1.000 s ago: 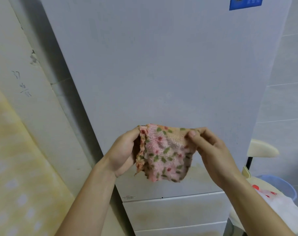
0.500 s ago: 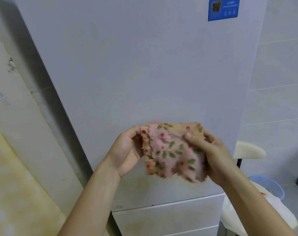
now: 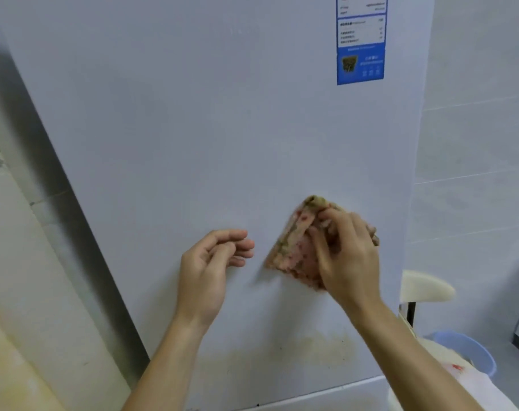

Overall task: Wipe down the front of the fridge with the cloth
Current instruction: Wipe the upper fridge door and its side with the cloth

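Observation:
The white fridge door [image 3: 210,137] fills most of the view, with a yellowish stain band [image 3: 270,354] near its lower edge. A pink cloth [image 3: 293,247] with red and green flecks is bunched against the door at centre right. My right hand [image 3: 347,253] grips the cloth and presses it to the door. My left hand [image 3: 210,268] hovers to the left of the cloth, fingers loosely curled and apart, holding nothing.
A blue and white label [image 3: 360,43] is stuck high on the door at right. A cream chair back [image 3: 424,286] and a blue bucket [image 3: 471,351] stand by the tiled wall [image 3: 474,143] on the right. A pale wall [image 3: 21,277] runs along the left.
My left hand has let go of the cloth and drawn away to the left. My right hand has carried the cloth up and right onto the door. The view has tilted upward.

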Motion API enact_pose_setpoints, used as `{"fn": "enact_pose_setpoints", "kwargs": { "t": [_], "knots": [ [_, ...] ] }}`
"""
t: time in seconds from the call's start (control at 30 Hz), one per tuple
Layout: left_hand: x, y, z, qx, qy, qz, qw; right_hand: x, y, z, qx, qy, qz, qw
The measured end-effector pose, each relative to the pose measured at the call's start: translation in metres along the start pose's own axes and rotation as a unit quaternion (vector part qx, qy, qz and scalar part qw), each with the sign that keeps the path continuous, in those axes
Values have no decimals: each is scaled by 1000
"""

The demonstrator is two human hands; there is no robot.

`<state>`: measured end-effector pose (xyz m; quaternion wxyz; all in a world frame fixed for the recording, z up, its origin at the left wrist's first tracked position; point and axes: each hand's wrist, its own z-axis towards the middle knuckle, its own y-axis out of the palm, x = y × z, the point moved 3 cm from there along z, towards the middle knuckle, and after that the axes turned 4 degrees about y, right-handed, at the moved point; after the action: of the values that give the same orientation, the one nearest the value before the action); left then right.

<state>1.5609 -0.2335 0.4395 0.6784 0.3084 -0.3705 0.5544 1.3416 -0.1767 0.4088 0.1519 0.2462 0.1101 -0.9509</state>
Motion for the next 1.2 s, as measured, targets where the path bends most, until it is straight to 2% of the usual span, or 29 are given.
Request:
{"fn": "enact_pose_setpoints", "kwargs": {
  "t": [0.07, 0.17, 0.3, 0.43, 0.6, 0.73, 0.9, 1.03, 1.1, 1.2],
  "knots": [
    [2, -6, 0, 48, 69, 50, 995, 4, 12, -11, 59, -67, -92, 992],
    [2, -19, 1, 125, 175, 148, 965, 14, 33, -27, 48, -75, -123, 989],
    [-4, -31, 7, 191, 337, 305, 870, 19, 45, -11, 12, -91, -152, 984],
    [-11, -37, 16, 213, 369, 429, 796, -16, 35, 68, 59, -75, -151, 984],
    [-13, -43, 20, 172, 367, 456, 793, -62, 40, 119, 98, -72, -170, 978],
    [-14, -45, 22, 177, 380, 453, 786, -59, 56, 76, 94, -164, -164, 968],
    [-20, -44, 25, 193, 389, 466, 771, -13, 80, -36, -25, -265, -183, 946],
    [-19, -41, 23, 197, 386, 455, 778, 37, 82, -114, -109, -307, -222, 919],
    [-20, -41, 22, 188, 386, 454, 780, 46, 77, -122, -130, -306, -226, 916],
    [-21, -46, 20, 164, 391, 460, 780, 31, 74, -98, -119, -295, -201, 926]
  ]
}}
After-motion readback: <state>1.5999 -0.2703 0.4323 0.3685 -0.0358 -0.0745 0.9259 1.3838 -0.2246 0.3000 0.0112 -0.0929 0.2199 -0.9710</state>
